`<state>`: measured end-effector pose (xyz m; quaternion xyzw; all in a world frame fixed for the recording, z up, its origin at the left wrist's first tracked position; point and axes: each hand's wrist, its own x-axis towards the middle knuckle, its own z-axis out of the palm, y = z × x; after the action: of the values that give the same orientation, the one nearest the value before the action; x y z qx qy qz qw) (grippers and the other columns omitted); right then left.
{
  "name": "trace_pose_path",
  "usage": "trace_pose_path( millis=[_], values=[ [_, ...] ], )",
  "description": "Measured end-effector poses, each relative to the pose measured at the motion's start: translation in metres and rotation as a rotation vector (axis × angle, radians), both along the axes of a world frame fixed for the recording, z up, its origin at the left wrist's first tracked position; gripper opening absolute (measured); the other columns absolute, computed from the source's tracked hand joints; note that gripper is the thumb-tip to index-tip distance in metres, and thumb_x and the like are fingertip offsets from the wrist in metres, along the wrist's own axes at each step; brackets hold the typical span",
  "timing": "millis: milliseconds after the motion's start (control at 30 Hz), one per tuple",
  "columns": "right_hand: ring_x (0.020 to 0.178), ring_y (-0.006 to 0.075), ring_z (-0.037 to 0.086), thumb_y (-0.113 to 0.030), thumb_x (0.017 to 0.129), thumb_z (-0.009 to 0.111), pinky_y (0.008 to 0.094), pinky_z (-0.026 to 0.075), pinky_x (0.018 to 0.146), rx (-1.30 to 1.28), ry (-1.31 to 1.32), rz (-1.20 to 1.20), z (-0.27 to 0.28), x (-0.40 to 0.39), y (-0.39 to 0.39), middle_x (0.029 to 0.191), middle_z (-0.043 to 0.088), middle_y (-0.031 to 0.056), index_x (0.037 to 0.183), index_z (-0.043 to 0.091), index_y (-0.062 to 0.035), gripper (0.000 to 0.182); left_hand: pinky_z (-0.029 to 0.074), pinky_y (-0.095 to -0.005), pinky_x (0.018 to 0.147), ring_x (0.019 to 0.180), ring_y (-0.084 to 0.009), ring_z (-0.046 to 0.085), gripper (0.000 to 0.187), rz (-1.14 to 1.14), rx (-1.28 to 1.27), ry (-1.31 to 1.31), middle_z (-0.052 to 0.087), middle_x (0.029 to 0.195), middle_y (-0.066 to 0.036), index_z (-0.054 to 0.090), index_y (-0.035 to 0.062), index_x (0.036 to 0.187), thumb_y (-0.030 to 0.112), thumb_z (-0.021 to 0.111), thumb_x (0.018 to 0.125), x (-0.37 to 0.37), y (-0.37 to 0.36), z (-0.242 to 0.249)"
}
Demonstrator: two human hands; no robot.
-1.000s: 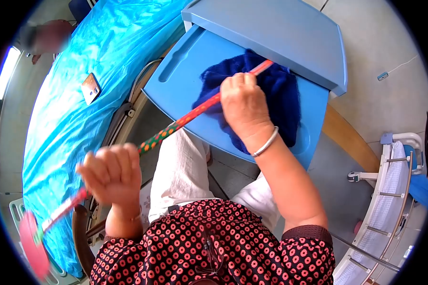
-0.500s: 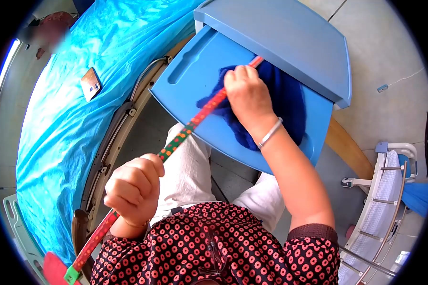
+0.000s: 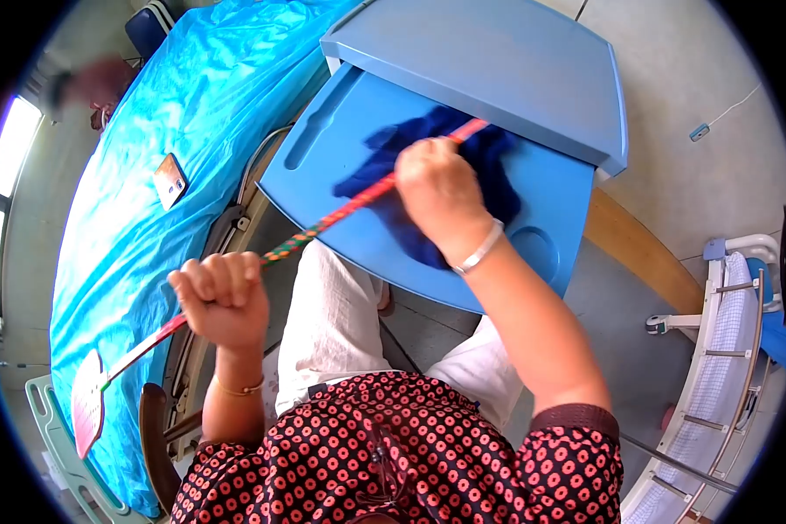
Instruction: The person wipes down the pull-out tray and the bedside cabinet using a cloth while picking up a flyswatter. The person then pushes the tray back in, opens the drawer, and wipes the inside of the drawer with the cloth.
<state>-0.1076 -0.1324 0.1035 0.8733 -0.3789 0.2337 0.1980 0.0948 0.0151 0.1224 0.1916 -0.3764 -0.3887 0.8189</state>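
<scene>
In the head view we have the left hand clenched round a patterned stick, right hand gripping it farther along, stick slanting over the blue tray, dark blue cloth beneath it

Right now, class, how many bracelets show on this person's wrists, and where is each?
2: a thin gold-coloured bracelet at the wrist of the left hand, and a wider silver-coloured bangle at that of the right hand. Neither is hidden; no others show.
</scene>
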Motion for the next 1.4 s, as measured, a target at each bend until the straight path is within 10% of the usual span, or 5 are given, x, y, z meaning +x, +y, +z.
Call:
trace_pose_path(
  millis=[200, 733, 1033, 1400],
  values=[
    [0.072, 0.0254, 0.054, -0.005, 0.069, 0.053, 0.0300, 0.048, 0.067, -0.038, 0.086, -0.157, 0.009, -0.063, 0.024, 0.071, 0.057, 0.0139, 0.070, 0.058, 0.0004, 0.008, 0.031, -0.0325, 0.050, 0.039, -0.0132, 0.027, 0.048, -0.238, -0.049, -0.050, 0.027, 0.045, 0.002, 0.032, 0.0126, 0.059, 0.043, 0.024, 0.096, -0.045, -0.010, 0.002],
    [0.071, 0.0225, 0.057, -0.010, 0.071, 0.054, 0.0288, 0.050, 0.065, -0.140, 0.002, 0.159, -0.005, 0.098, -0.052, 0.072, 0.058, 0.0092, 0.070, 0.060, -0.0058, 0.008, 0.030, -0.0316, 0.054, 0.044, -0.0125, 0.026, 0.046, 0.291, -0.132, -0.334, 0.027, 0.048, 0.003, 0.030, 0.0138, 0.060, 0.041, 0.025, 0.097, 0.013, 0.009, 0.005],
    [0.067, 0.0265, 0.058, -0.009, 0.067, 0.055, 0.0319, 0.049, 0.060, -0.016, 0.061, -0.006, 0.000, 0.011, -0.011, 0.068, 0.059, 0.0127, 0.068, 0.062, -0.0015, 0.010, 0.028, -0.0278, 0.053, 0.043, -0.0092, 0.024, 0.043, -0.039, -0.054, 0.045, 0.026, 0.048, 0.002, 0.032, 0.0141, 0.059, 0.032, 0.027, 0.098, 0.005, -0.008, -0.002],
    [0.063, 0.0212, 0.050, -0.009, 0.068, 0.053, 0.0281, 0.045, 0.055, -0.073, 0.045, -0.132, 0.024, -0.013, 0.047, 0.066, 0.049, 0.0093, 0.072, 0.054, -0.0015, 0.008, 0.031, -0.0275, 0.045, 0.037, -0.0088, 0.026, 0.046, -0.156, -0.160, -0.205, 0.026, 0.045, 0.004, 0.031, 0.0147, 0.056, 0.035, 0.029, 0.097, 0.001, 0.015, 0.055]
  ],
)
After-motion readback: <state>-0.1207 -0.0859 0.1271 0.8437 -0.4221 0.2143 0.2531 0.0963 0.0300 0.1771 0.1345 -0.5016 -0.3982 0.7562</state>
